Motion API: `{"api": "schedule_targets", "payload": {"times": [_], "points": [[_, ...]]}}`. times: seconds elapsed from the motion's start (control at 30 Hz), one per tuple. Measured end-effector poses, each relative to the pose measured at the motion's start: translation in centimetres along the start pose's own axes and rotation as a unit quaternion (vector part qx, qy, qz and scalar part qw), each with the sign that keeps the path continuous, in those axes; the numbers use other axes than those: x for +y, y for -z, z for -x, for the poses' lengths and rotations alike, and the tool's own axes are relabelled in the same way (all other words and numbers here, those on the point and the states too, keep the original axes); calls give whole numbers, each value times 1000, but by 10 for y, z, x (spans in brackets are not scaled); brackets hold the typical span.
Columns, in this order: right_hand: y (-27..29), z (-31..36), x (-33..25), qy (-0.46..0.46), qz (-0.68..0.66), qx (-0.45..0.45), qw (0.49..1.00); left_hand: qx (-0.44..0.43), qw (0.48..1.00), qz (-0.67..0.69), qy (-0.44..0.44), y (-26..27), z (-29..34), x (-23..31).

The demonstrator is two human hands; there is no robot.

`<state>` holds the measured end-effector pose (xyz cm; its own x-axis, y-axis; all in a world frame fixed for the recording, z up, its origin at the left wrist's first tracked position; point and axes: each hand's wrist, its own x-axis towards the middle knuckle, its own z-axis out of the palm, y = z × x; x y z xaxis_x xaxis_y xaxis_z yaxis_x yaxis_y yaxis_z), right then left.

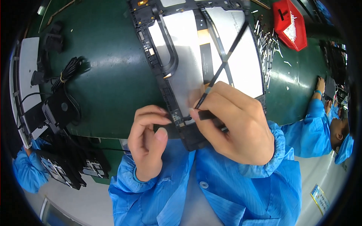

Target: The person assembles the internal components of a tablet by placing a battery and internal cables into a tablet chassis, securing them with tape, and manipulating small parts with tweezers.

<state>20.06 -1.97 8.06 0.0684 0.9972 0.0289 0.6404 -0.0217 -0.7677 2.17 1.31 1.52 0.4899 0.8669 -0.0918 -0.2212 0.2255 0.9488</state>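
The long, thin black strip (215, 75), probably light and easily creased, is best held near its end, as pinched by the right hand (241, 124), above the flat, black-framed, silver-panelled device (184, 64) on the green tabletop (113, 75), the left hand (146, 141) half-open.

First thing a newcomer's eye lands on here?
Probably the opened flat device at top centre, its big silvery panels bright against the green table. Next, the right hand over its lower part, fingertips at the lower end of a long dark strip slanting up to the right. Then the red tray of small white pieces at upper right.
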Motion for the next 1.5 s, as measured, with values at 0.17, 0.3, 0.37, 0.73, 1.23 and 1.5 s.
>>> {"api": "schedule_targets", "payload": {"times": [0.17,0.3,0.37,0.73,1.23,1.5], "points": [[-1,0,-1,12,8,-6,1000,30,998,-58,-12,-7,-9,-3],[2,-3,-5,-7,12,-38,999,14,997,-73,-29,-4,-12,-8],[3,-3,-5,-11,12,-51,999,11,997,-72,-36,-3,-10,-12],[-2,-5,-4,4,40,-46,998,13,999,-51,-14,2,-5,-14],[-5,-3,-2,15,23,-24,999,-47,973,-208,-83,3,-26,3],[-5,-2,4,72,-3,-31,997,-116,986,-115,1,19,-39,3]]}}
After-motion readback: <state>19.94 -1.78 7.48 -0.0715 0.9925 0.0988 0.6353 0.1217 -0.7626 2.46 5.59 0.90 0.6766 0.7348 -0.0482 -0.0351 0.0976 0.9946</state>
